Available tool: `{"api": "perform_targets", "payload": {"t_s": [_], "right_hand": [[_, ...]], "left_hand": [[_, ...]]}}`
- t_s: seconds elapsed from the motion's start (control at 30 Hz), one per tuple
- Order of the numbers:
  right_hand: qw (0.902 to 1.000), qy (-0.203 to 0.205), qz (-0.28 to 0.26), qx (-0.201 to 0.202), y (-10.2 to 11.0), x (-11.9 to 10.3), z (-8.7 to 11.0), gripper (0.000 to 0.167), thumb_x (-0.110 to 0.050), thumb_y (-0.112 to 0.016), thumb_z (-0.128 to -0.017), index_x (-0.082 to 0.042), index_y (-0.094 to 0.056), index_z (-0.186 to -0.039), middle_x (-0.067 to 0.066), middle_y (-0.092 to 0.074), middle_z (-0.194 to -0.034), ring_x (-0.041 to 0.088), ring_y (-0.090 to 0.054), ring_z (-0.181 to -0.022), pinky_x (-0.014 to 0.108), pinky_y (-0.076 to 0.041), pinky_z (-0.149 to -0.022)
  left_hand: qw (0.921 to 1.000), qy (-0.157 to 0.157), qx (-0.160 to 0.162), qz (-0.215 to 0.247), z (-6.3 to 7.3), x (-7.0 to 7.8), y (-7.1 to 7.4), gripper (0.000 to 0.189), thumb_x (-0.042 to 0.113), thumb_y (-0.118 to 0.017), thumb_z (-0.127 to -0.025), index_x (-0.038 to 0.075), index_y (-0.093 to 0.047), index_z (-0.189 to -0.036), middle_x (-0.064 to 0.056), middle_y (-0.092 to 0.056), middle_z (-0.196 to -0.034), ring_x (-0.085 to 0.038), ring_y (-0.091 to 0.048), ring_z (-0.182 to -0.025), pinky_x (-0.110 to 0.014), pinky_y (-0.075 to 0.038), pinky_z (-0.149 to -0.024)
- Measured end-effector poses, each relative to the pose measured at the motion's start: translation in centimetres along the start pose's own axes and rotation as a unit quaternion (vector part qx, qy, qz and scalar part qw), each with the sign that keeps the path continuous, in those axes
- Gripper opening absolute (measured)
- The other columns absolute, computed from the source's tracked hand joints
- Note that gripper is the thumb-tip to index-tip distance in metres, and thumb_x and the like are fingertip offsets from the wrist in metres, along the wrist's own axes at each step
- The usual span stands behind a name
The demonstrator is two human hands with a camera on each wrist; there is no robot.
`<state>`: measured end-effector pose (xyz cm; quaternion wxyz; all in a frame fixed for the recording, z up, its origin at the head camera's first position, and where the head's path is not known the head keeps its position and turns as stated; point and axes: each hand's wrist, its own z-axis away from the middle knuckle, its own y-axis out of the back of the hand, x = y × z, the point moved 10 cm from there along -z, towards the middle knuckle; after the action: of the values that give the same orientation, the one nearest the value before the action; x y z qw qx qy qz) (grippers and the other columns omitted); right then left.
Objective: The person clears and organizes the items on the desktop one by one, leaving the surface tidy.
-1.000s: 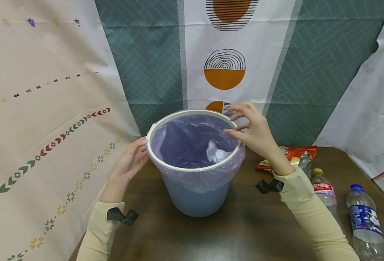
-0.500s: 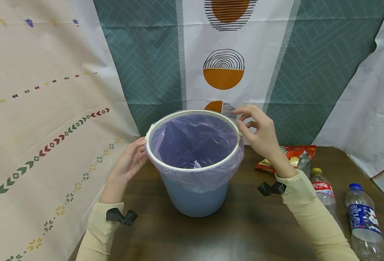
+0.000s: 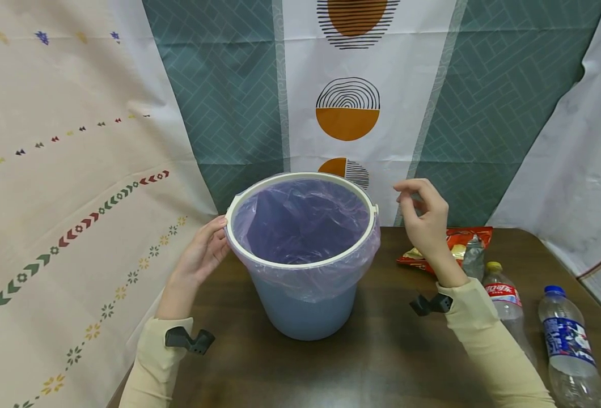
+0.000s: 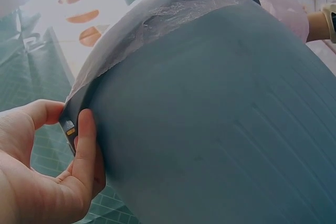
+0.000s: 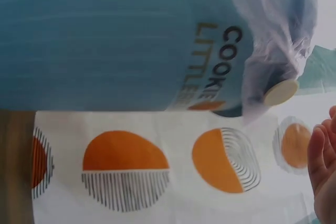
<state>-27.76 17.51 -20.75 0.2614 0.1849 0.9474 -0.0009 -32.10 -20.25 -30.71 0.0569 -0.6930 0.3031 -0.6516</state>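
A blue trash can (image 3: 308, 317) stands upright on the table, its white rim (image 3: 300, 264) holding a thin translucent purple bin liner (image 3: 326, 280) folded over the outside. My left hand (image 3: 200, 255) pinches the rim at its left side; in the left wrist view the thumb is on top and the fingers (image 4: 85, 145) are under the edge. To the right of the can, my right hand (image 3: 427, 218) is raised above the table with fingers loosely bent and nothing in it. The inside bottom of the can is hidden by its front rim.
A red snack bag (image 3: 456, 243) lies behind the right wrist. Two plastic bottles, one with a red label (image 3: 504, 294) and one with a blue label (image 3: 568, 340), are at the right of the brown table (image 3: 382, 362). Patterned cloths (image 3: 219, 85) hang behind.
White crumpled paper has dropped into the can and out of sight. My right hand has drawn away from over the rim to the right. The left hand keeps its hold.
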Motion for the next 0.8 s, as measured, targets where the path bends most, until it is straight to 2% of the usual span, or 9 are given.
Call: {"api": "perform_targets", "payload": {"t_s": [0.07, 0.23, 0.37, 0.5, 0.67, 0.8], "right_hand": [[0.9999, -0.009, -0.003, -0.003, 0.1, 0.3, 0.2, 0.016, 0.015, -0.048, -0.089, 0.014, -0.063, -0.095, 0.014, -0.061, -0.089, 0.003, -0.055, -0.075, 0.006, -0.046, -0.060], [0.9992, -0.035, -0.008, -0.018, 0.1, 2.9, 1.0, 0.018, 0.012, -0.048, -0.091, 0.010, -0.064, -0.100, -0.012, -0.060, -0.090, 0.003, -0.054, -0.073, 0.008, -0.042, -0.054], [0.9982, -0.048, -0.001, -0.035, 0.1, 3.7, 1.6, 0.018, 0.011, -0.049, -0.092, 0.010, -0.063, -0.102, -0.019, -0.058, -0.091, 0.006, -0.054, -0.072, 0.009, -0.041, -0.052], [0.9953, -0.072, 0.021, -0.062, -0.2, 4.5, 2.1, 0.019, 0.010, -0.051, -0.092, 0.006, -0.064, -0.105, -0.010, -0.062, -0.095, 0.004, -0.055, -0.073, 0.009, -0.043, -0.053], [0.9855, -0.097, 0.068, -0.121, -0.8, 5.7, 3.0, 0.025, 0.003, -0.055, -0.093, -0.004, -0.062, -0.116, 0.009, -0.065, -0.107, -0.001, -0.056, -0.083, 0.006, -0.047, -0.062], [0.9724, -0.100, 0.110, -0.180, -1.2, 6.7, 4.2, 0.030, -0.002, -0.056, -0.094, -0.006, -0.058, -0.123, 0.011, -0.063, -0.117, 0.011, -0.059, -0.095, 0.008, -0.049, -0.071]], "left_hand": [[1.0000, 0.000, -0.001, 0.002, 0.0, 0.0, 0.0, 0.020, 0.013, -0.042, -0.103, 0.008, -0.059, -0.112, 0.000, -0.068, -0.093, -0.007, -0.067, -0.081, -0.016, -0.058, -0.069], [1.0000, 0.000, -0.002, 0.004, 0.0, 0.0, 0.0, 0.020, 0.013, -0.042, -0.103, 0.008, -0.059, -0.112, 0.000, -0.068, -0.092, -0.006, -0.067, -0.080, -0.016, -0.058, -0.069], [1.0000, 0.000, -0.003, 0.002, 0.0, 0.0, 0.0, 0.020, 0.013, -0.041, -0.103, 0.008, -0.059, -0.111, 0.000, -0.068, -0.092, -0.006, -0.067, -0.080, -0.015, -0.057, -0.068], [1.0000, 0.000, -0.005, -0.002, -0.1, -0.1, 0.0, 0.021, 0.013, -0.040, -0.103, 0.009, -0.058, -0.110, 0.001, -0.068, -0.091, -0.006, -0.067, -0.079, -0.015, -0.057, -0.068], [0.9999, -0.002, -0.013, 0.010, -0.2, 0.0, -0.2, 0.021, 0.012, -0.038, -0.103, 0.009, -0.057, -0.110, 0.001, -0.067, -0.091, -0.006, -0.066, -0.079, -0.015, -0.057, -0.067], [0.9998, -0.001, -0.014, 0.013, -0.2, -0.1, -0.1, 0.022, 0.011, -0.038, -0.103, 0.008, -0.058, -0.111, 0.000, -0.067, -0.091, -0.006, -0.066, -0.079, -0.015, -0.057, -0.067]]}}
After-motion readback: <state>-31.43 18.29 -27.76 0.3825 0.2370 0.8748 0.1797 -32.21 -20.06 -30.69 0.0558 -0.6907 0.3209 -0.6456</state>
